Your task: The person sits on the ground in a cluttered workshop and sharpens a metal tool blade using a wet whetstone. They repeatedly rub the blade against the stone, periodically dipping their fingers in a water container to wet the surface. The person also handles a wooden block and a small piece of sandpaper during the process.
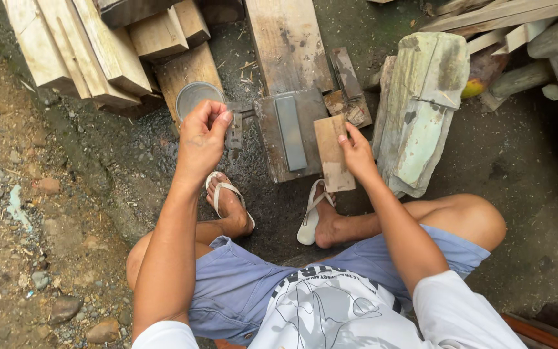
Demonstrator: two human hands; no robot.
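Dark, damp ground (130, 148) carries everything, with gravel and stones off to the person's left and stacked timber (92, 45) along the far side. Squatting in white sandals, the person faces a grey sharpening stone (290, 132) set lengthwise in a rusty brown holder block (267, 139) that lies flat on the ground just beyond the feet. Their left hand (201, 139) is raised above the ground with the fingertips pressed together, as if pinching something small, though I cannot make out what; it sits just in front of a round metal tin (192, 97) resting by the near end of a plank. Their right hand (356, 152) has its fingers curled on a small flat wooden piece (332, 155), holding it at the right edge of the holder block, touching or nearly so. Nothing lies on the stone, so I'd judge the honing itself not yet under way and the work at the wetting or setting-up stage, with all the strokes left. Room is tight: a big weathered slab (421, 110) stands close on the right, a broad plank (289, 42) butts up at the far edge of the block, and the feet hem in the near edge. Open ground lies only to the left.
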